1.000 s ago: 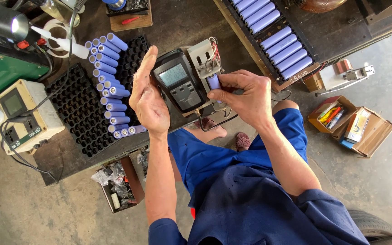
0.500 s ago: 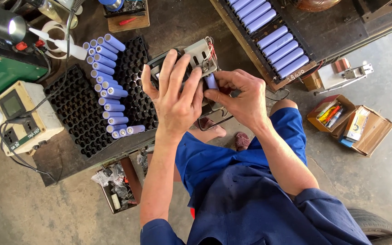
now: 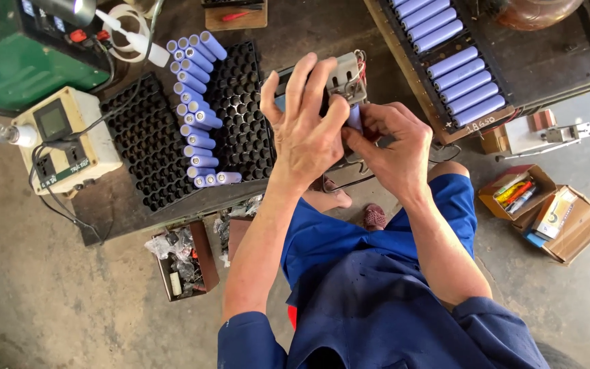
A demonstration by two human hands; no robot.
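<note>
Over the black honeycomb tray [image 3: 151,147] now, and both hands are up on the battery tester [image 3: 339,75] — a small grey box with loose red wires showing at its top corner, held just above the tray's right edge. The left hand [image 3: 308,126] is spread wide, fingers fanned across the tester's face and covering most of it, palm pressing rather than clenching. The right hand [image 3: 394,147] is closed in a pinch on a lilac cylindrical cell [image 3: 354,117], its tip just showing between thumb and forefinger, right against the tester's side. That cell looks rigid, smooth and a touch slippery in its wrap, light enough for two fingers — best taken round the middle of the barrel, clear of the metal ends. The tester itself looks hard-shelled but delicate at those wires, so the body is the place to grip. To the left, a column of matching cells [image 3: 196,109] lies across the tray, and more sit racked in a dark holder [image 3: 455,68] at upper right. A beige meter box [image 3: 69,140] stands off to the far left.
</note>
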